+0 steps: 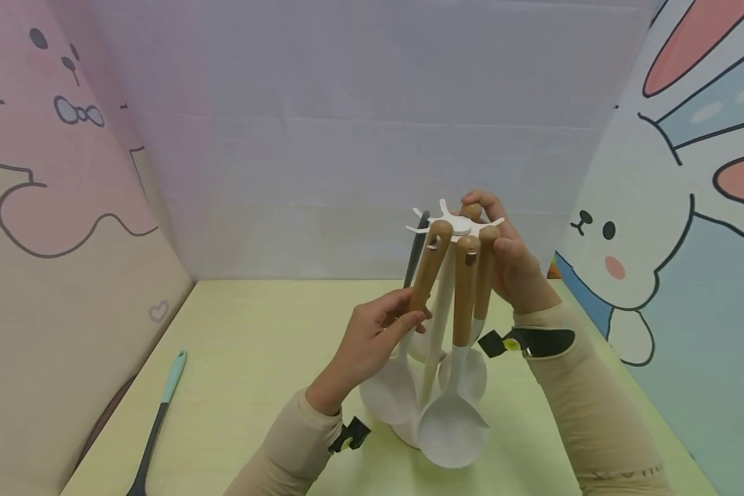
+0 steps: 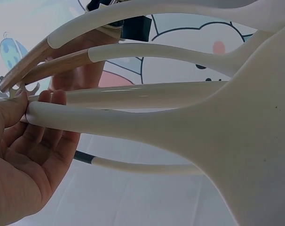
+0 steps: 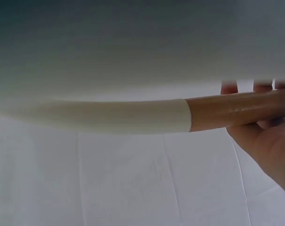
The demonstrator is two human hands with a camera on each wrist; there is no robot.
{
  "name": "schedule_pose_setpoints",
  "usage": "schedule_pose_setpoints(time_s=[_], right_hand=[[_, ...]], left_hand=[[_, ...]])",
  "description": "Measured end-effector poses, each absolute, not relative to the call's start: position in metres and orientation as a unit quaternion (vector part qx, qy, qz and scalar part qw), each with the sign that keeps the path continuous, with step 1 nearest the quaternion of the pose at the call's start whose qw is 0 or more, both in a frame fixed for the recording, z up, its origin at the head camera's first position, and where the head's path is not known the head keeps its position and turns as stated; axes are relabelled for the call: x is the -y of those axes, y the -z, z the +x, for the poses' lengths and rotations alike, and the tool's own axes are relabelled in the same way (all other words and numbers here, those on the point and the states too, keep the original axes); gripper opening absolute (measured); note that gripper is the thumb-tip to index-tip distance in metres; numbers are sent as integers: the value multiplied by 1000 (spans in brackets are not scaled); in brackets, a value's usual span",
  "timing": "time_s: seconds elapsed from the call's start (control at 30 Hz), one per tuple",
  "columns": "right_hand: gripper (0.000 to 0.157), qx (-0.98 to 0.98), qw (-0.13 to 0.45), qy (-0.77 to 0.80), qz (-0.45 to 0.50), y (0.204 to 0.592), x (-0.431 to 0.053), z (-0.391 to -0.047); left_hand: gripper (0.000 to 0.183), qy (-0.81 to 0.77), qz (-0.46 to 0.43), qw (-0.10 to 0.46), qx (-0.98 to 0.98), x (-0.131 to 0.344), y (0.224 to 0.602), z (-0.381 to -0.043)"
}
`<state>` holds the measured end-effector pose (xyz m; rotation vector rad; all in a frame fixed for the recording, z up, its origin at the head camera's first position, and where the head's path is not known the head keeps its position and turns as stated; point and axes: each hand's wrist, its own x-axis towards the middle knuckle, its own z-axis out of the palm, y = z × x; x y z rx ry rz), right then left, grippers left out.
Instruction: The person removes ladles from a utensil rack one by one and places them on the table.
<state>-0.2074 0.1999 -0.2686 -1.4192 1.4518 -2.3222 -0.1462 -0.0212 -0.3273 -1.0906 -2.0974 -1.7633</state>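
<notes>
A white utensil stand (image 1: 461, 226) with hooked arms on top carries several kitchen utensils. My left hand (image 1: 378, 334) pinches the wooden handle (image 1: 430, 269) of a white utensil with a broad head (image 1: 389, 389), at the stand's left side. At the top right, my right hand (image 1: 517, 265) grips a wooden handle (image 3: 236, 110) joined to a white neck; its lower end is hidden in the head view. Nearest the camera hangs a white ladle (image 1: 452, 430) with a wooden handle. Another wooden handle (image 1: 486, 269) hangs close to my right thumb. A dark-handled utensil (image 1: 417, 251) hangs behind.
On the table's left part lies a long utensil (image 1: 175, 375) with a mint-green grip and dark shaft; its head leaves the frame. A pale wall (image 1: 372, 138) closes the back of the table (image 1: 254, 344). Cartoon-printed panels (image 1: 632, 275) stand at both sides.
</notes>
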Motion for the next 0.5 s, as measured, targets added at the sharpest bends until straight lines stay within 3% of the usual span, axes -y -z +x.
schedule_pose_setpoints(time_s=[0.5], right_hand=[[60, -468, 28, 751, -465, 267, -199, -205]], left_hand=[[28, 592, -374, 100, 707, 26, 323, -141]])
